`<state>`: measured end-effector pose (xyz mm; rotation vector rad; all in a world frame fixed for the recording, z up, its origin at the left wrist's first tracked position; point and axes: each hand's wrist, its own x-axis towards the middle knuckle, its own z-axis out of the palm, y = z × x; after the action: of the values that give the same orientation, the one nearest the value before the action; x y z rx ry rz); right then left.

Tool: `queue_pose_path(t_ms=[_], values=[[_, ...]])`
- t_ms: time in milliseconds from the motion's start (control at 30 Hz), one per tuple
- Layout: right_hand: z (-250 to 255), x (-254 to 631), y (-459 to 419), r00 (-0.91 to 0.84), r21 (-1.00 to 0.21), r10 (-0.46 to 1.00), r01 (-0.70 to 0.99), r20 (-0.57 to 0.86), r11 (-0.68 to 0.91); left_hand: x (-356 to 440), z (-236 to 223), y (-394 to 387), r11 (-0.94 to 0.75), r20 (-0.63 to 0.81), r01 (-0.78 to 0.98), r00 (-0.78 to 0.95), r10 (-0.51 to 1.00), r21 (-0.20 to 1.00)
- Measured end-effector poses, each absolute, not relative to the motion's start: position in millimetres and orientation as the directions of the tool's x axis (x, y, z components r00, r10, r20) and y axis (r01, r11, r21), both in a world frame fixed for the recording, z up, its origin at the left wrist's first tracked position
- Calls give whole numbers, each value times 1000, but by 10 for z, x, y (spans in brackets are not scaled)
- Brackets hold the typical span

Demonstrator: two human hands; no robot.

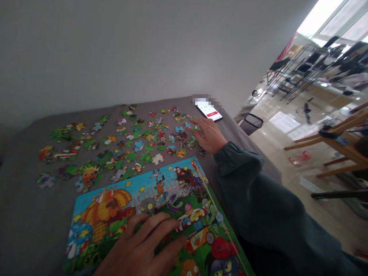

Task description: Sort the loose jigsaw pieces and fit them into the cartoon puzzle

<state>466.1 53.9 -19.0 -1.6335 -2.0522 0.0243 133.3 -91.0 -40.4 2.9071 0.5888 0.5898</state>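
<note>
A colourful cartoon puzzle board (166, 199) lies at the front of the cloth-covered table, its right side crossed by a thin pale strip. My left hand (143, 245) rests over the board's lower middle, fingers spread, hiding part of the picture. Beyond the board, loose jigsaw pieces (138, 146) are scattered in small groups, some of them joined. My right hand (209, 135) reaches to the right end of these pieces, thumb and forefinger apart, with no piece visible in it. A white-backed piece (158, 159) lies just above the board's top edge.
A lit phone (209, 110) lies behind my right hand near the table's far right corner. The grey-brown cloth (25, 145) meets a pale wall (129, 53). Off to the right are a dark bin (250, 123), a wooden stool (345, 145) and stacked chairs (310, 63).
</note>
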Motion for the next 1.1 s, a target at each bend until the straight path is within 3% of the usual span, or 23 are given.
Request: queue_pose_path(t_ms=[300,433,567,767,1100], values=[[-303,4718,584,-136,-298,979,938,153,177,1370,-290,-815,-964,358,261,905,230,-40],[-341,4653,558,-161,-271,983,946,91,180,1366,-166,-809,-967,278,248,934,224,-52],[-340,4632,543,-137,-263,988,953,71,151,1366,-173,-794,-972,314,233,925,213,-30],[-321,4702,586,-92,-294,993,949,80,112,1340,-269,-759,-960,373,236,913,166,-148],[-248,4608,550,-19,-220,999,976,-49,7,1361,-295,-772,-955,405,226,905,133,-191]])
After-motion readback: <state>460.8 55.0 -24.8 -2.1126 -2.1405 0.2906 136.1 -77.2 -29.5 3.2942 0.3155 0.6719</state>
